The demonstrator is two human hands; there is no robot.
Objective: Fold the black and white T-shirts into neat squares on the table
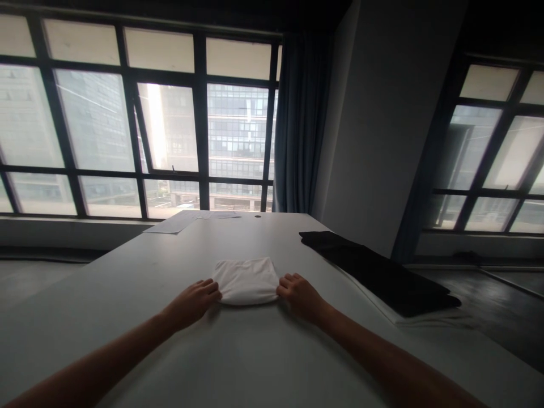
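A small folded white cloth [246, 279] lies flat on the white table [238, 351] in front of me. My left hand [194, 301] rests at the cloth's left edge, fingers curled and touching it. On the other side, my right hand [300, 292] meets the cloth's right edge with its fingers bent inward. Both hands lie low on the tabletop with the cloth between them. Whether either hand pinches the fabric or only presses against it is unclear.
A dark folded garment [378, 272] lies on a white layer along the table's right side. Sheets of paper [178, 221] sit at the far edge, with a small dark spot [257, 216] nearby. Large windows and a blue curtain [300, 124] stand behind.
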